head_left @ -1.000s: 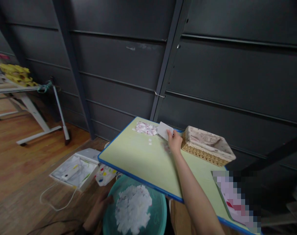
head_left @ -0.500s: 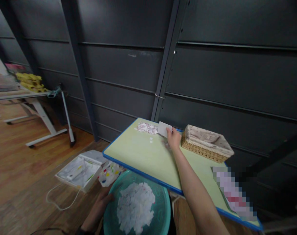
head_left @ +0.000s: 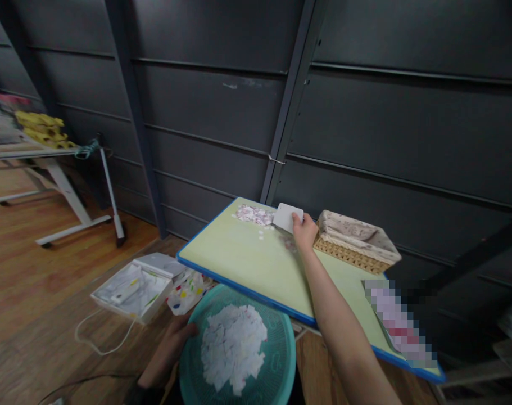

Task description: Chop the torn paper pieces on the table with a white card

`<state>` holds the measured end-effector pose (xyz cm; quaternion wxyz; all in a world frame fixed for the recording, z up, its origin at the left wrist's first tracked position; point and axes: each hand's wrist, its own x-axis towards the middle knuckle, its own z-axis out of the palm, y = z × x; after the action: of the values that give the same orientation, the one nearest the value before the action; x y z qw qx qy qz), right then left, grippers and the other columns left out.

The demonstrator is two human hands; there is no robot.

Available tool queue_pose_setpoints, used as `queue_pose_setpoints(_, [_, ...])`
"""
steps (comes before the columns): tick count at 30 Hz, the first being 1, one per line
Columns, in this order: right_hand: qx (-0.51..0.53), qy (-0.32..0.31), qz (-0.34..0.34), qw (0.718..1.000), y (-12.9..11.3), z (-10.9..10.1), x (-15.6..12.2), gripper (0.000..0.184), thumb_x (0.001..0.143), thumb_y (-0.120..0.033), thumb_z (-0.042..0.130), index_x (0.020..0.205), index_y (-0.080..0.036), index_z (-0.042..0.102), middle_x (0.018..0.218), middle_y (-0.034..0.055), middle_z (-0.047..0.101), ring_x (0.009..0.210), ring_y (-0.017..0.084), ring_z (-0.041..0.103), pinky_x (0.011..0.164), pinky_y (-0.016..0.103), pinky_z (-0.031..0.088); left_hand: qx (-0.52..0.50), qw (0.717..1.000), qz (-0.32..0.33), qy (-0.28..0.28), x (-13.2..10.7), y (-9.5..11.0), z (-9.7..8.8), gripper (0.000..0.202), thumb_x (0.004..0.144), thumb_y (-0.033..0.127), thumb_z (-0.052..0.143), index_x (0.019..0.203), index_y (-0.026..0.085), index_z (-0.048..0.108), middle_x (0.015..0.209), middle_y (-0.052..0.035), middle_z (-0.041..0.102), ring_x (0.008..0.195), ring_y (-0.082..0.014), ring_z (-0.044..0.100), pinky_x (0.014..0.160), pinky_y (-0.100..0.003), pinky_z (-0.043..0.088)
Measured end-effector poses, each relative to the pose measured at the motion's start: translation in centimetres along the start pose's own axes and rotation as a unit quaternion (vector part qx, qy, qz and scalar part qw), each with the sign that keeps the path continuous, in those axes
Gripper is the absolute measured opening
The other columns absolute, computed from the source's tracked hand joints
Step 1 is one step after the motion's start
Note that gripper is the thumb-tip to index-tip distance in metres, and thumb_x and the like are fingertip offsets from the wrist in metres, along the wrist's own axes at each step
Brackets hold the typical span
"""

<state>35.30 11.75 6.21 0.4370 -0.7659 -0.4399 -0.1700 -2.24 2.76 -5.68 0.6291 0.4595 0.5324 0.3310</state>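
Observation:
My right hand (head_left: 305,229) grips a flat white card (head_left: 286,217) between thumb and fingers, low over the far side of the pale yellow tabletop (head_left: 234,253). Just left of the card lies a pile of small white paper scraps (head_left: 254,214), with a few loose bits nearby; whether the card touches them I cannot tell. My left hand (head_left: 182,336) holds the left rim of a round teal plastic basket (head_left: 281,360), tilted below the table's front edge. A large heap of torn white paper pieces (head_left: 232,349) sits inside this basket.
A cloth-lined wicker basket (head_left: 352,256) stands right of my right hand. A pixelated sheet (head_left: 397,323) lies at the table's right end. On the floor at left are an open white box (head_left: 133,295) with a cord and a spotted bag (head_left: 186,292). A dark panelled wall rises behind.
My right hand has moved slightly right with the card, away from the scrap pile and closer to the wicker basket. The left hand keeps its hold. The camera view has shifted a little.

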Motion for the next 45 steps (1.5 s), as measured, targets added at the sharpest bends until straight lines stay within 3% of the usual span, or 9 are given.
queue_pose_setpoints(6, [-0.025, -0.022, -0.006, 0.999, -0.2, -0.3, -0.4, 0.040, 0.089, -0.043, 0.039, 0.090, -0.013, 0.066, 0.077, 0.0122, 0.067, 0.067, 0.021, 0.054, 0.062, 0.027, 0.029, 0.009, 1.000, -0.012, 0.016, -0.6, 1.1, 0.1, 0.040, 0.058, 0.025, 0.059, 0.094, 0.021, 0.076, 0.107, -0.0061, 0.076, 0.119, -0.0350, 0.056, 0.097, -0.044, 0.046])
queue_pose_setpoints(12, [-0.018, -0.054, -0.027, 0.998, -0.2, -0.2, -0.7, 0.044, 0.090, -0.045, 0.037, 0.093, -0.012, 0.066, 0.078, 0.0131, 0.067, 0.070, 0.022, 0.056, 0.062, 0.027, 0.029, 0.001, 1.000, 0.004, -0.011, -1.1, 2.2, 0.5, 0.040, 0.056, 0.023, 0.057, 0.091, 0.020, 0.077, 0.112, -0.0057, 0.074, 0.129, -0.0356, 0.045, 0.092, -0.043, 0.049])
queue_pose_setpoints(17, [-0.033, -0.060, -0.039, 0.997, -0.4, -0.1, -0.8, 0.044, 0.091, -0.045, 0.036, 0.096, -0.013, 0.065, 0.077, 0.0120, 0.067, 0.068, 0.021, 0.055, 0.061, 0.027, 0.028, 0.009, 1.000, -0.010, -0.003, -1.7, 2.8, 0.6, 0.042, 0.060, 0.023, 0.056, 0.097, 0.020, 0.075, 0.105, -0.0060, 0.077, 0.114, -0.0336, 0.059, 0.088, -0.041, 0.051])
queue_pose_setpoints(25, [-0.032, -0.079, -0.073, 0.994, -1.4, -0.2, -1.2, 0.039, 0.090, -0.043, 0.039, 0.090, -0.015, 0.066, 0.075, 0.0095, 0.066, 0.065, 0.018, 0.053, 0.060, 0.027, 0.026, -0.012, 0.999, -0.047, -0.006, -1.9, 3.2, 0.3, 0.047, 0.060, 0.021, 0.057, 0.105, 0.018, 0.071, 0.091, -0.0048, 0.079, 0.087, -0.0286, 0.070, 0.075, -0.036, 0.053])
queue_pose_setpoints(30, [0.003, -0.101, -0.097, 0.990, -2.3, -0.6, -1.5, 0.039, 0.089, -0.046, 0.040, 0.086, -0.016, 0.065, 0.078, 0.0091, 0.067, 0.066, 0.019, 0.054, 0.060, 0.027, 0.027, -0.039, 0.998, -0.040, -0.020, -2.3, 3.1, -0.2, 0.050, 0.066, 0.022, 0.057, 0.114, 0.013, 0.065, 0.078, -0.0045, 0.079, 0.074, -0.0262, 0.070, 0.069, -0.034, 0.053])
queue_pose_setpoints(40, [0.100, -0.131, -0.107, 0.981, -2.9, -0.4, -2.0, 0.037, 0.086, -0.046, 0.043, 0.076, -0.017, 0.063, 0.067, 0.0045, 0.062, 0.059, 0.015, 0.047, 0.057, 0.025, 0.027, -0.082, 0.996, -0.035, -0.015, -2.3, 3.3, -0.3, 0.059, 0.066, 0.019, 0.059, 0.124, 0.010, 0.056, 0.096, -0.0077, 0.078, 0.083, -0.0265, 0.071, 0.071, -0.034, 0.053])
queue_pose_setpoints(45, [0.164, -0.141, -0.091, 0.972, -2.7, -0.9, -1.5, 0.038, 0.081, -0.047, 0.047, 0.082, -0.015, 0.067, 0.075, 0.0067, 0.068, 0.064, 0.017, 0.053, 0.059, 0.025, 0.033, -0.069, 0.997, -0.046, -0.002, -2.6, 3.8, 0.2, 0.055, 0.065, 0.019, 0.059, 0.119, 0.012, 0.061, 0.085, -0.0062, 0.079, 0.076, -0.0264, 0.071, 0.065, -0.034, 0.053])
